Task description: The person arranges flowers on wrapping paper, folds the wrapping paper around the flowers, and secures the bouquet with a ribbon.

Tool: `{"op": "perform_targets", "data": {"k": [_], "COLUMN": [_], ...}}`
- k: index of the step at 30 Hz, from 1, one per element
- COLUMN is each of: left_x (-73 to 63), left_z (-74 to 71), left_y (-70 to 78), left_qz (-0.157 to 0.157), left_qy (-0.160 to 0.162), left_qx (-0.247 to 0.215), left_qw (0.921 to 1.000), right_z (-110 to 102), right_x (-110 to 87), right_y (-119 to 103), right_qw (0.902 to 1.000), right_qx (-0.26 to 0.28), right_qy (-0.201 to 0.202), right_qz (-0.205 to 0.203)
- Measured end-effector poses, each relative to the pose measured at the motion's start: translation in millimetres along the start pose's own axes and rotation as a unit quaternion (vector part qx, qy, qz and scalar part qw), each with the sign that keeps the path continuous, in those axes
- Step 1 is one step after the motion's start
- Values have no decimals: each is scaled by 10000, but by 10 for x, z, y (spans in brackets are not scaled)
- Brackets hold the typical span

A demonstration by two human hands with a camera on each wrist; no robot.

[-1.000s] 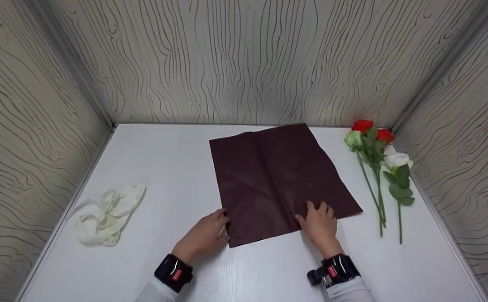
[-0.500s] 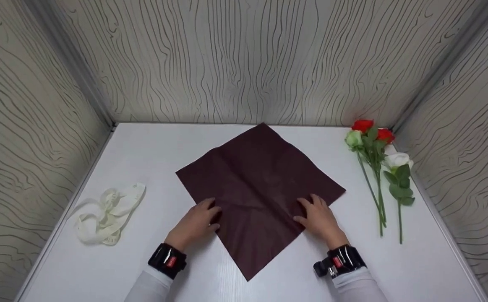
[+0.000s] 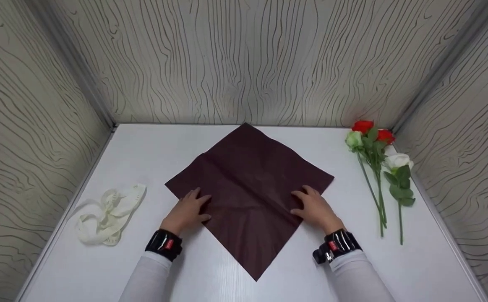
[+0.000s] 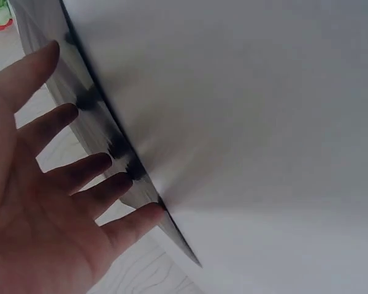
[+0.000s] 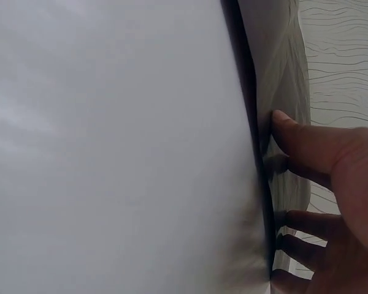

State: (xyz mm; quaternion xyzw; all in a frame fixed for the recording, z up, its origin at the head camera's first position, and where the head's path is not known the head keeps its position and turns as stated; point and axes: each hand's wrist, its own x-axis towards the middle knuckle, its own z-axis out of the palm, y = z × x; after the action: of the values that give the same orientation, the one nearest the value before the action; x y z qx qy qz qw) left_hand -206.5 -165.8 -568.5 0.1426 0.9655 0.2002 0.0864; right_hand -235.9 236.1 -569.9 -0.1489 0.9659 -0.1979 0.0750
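A dark maroon square sheet of wrapping paper [image 3: 248, 180] lies turned like a diamond on the white table, one corner pointing toward the person. Faint creases cross it. My left hand [image 3: 186, 212] rests with spread fingers on its lower left edge. At the lower right edge, my right hand [image 3: 314, 209] touches the sheet the same way. In the left wrist view, the left fingertips [image 4: 132, 177] meet the paper along its edge, fingers apart. The right wrist view has the right hand [image 5: 331, 202] with its fingertips at the paper's edge.
A loose bundle of cream printed ribbon [image 3: 109, 216] lies at the left of the table [image 3: 155, 155]. On the right are artificial roses: two red [image 3: 362, 126], one pale green [image 3: 354, 139] and one white [image 3: 398, 160], with green stems. Patterned panels [image 3: 244, 63] enclose the back and sides.
The sheet has rotated counter-clockwise from nearly square-on to a diamond and shifted left. Both hands have moved with it along its edges, slightly away from the person.
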Motion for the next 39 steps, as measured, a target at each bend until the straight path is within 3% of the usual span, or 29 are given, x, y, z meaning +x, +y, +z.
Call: {"op": "perform_targets", "data": {"k": [4,9,24,29,32,36,39], "left_x": [81,111,33,48,55,51,43], "left_z": [-43,-60,-21,-11,4,21,21], "left_y": [-19,-12,7,-26,-38,-49,-57], "left_qz": [-351,-485,-412,-439,-386,-325,-291], "left_qy": [-78,-83,108,139,170,207,223], "left_qx": [-147,-48,-108,-130,-147,-128,-81], "left_qw": [9992,9988,9990,9989,9990,9992,9993], "right_z": [8,13,60,56,37,-50,-179], "right_x": [73,91,-13,5,14,-1,-68], "right_y": [47,68,116,117,178,350,527], "right_qw": [9999,10000,9996,9994,9977,9867,9757], "right_qx": [82,56,-42,168,587,1384,1511], "right_qy": [58,63,244,266,322,853,1500], "right_qz": [-60,-47,-118,-146,-128,91,516]}}
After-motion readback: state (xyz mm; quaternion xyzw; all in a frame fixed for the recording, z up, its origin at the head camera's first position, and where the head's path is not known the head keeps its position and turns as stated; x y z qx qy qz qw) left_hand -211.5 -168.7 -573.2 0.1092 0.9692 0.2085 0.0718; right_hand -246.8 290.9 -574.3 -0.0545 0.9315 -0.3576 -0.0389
